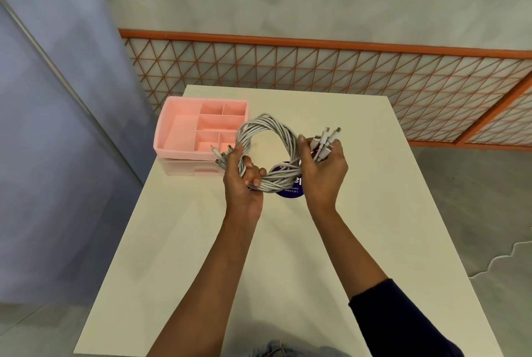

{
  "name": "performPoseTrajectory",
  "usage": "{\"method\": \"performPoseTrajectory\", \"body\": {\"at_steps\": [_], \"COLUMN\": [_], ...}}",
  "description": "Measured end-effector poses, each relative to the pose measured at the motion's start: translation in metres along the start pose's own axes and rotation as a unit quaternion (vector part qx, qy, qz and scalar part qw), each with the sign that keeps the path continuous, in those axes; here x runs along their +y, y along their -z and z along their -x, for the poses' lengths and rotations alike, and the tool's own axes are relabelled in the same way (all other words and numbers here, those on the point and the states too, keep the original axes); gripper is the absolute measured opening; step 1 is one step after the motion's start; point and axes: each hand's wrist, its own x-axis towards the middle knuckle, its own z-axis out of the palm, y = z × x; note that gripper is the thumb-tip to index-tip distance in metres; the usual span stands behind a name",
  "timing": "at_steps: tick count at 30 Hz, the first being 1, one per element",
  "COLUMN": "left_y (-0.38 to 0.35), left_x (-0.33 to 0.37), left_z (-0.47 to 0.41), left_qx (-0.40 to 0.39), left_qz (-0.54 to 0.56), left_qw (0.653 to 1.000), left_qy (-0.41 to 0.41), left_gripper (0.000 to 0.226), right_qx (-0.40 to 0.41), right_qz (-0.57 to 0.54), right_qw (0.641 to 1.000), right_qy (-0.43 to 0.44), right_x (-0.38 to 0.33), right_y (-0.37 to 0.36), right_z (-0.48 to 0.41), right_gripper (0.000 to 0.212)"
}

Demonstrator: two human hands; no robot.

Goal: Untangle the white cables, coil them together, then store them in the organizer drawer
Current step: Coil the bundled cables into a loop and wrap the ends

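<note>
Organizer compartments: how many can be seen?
6 in the organizer: one large at left, two small at the back right, one wide in the middle right, two small at the front right, partly hidden by the left hand and cables.

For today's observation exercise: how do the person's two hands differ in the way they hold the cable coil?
The left hand wraps its fingers around the near-left side of the coil; the right hand pinches the right side. Plugs fan upward out of the right hand, while the left hand's plugs point left towards the pink organizer. Both hold the coil above the table.
</note>
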Motion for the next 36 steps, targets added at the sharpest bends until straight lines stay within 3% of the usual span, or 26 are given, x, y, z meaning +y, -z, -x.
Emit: {"method": "performPoseTrajectory", "body": {"at_steps": [6,9,12,14,19,23,26,30,34,36], "left_y": [0.011,0.011,0.005,0.001,-0.004,0.000,0.003,0.010,0.011,0.006], "left_x": [0.004,0.008,0.010,0.013,0.024,0.034,0.037,0.036,0.038,0.041], "left_z": [-0.003,0.000,0.005,0.007,0.005,0.003,-0.001,-0.004,-0.007,-0.005], "left_qx": [-0.034,-0.076,-0.107,-0.113,-0.104,-0.111,-0.157,-0.199,-0.248,-0.231], "left_qz": [0.002,0.002,-0.017,-0.056,-0.197,-0.130,-0.096,-0.051,-0.071,-0.125], "left_qw": [0.999,0.995,0.992,0.990,0.971,0.973,0.968,0.959,0.940,0.937], "left_qy": [0.030,0.061,0.068,0.069,0.090,0.154,0.170,0.194,0.222,0.231], "left_gripper": [0.034,0.045,0.032,0.028,0.039,0.038,0.044,0.032,0.032,0.037], "right_qx": [-0.021,0.025,0.066,0.033,-0.137,-0.198,-0.193,-0.196,-0.258,-0.298], "right_qz": [-0.064,-0.075,-0.052,-0.021,0.128,0.115,0.066,0.075,0.126,0.139], "right_qw": [0.998,0.997,0.995,0.997,0.982,0.973,0.979,0.977,0.958,0.944], "right_qy": [0.001,-0.027,-0.056,-0.059,-0.002,-0.002,-0.025,-0.017,0.000,-0.003], "right_x": [-0.014,-0.026,-0.029,-0.027,-0.022,-0.030,-0.032,-0.034,-0.033,-0.032], "right_y": [-0.001,-0.002,-0.005,-0.005,0.005,0.008,0.009,0.013,0.017,0.017], "right_z": [0.004,-0.007,-0.016,-0.018,-0.021,-0.030,-0.031,-0.036,-0.040,-0.038], "right_gripper": [0.030,0.034,0.045,0.049,0.044,0.044,0.045,0.046,0.041,0.036]}}
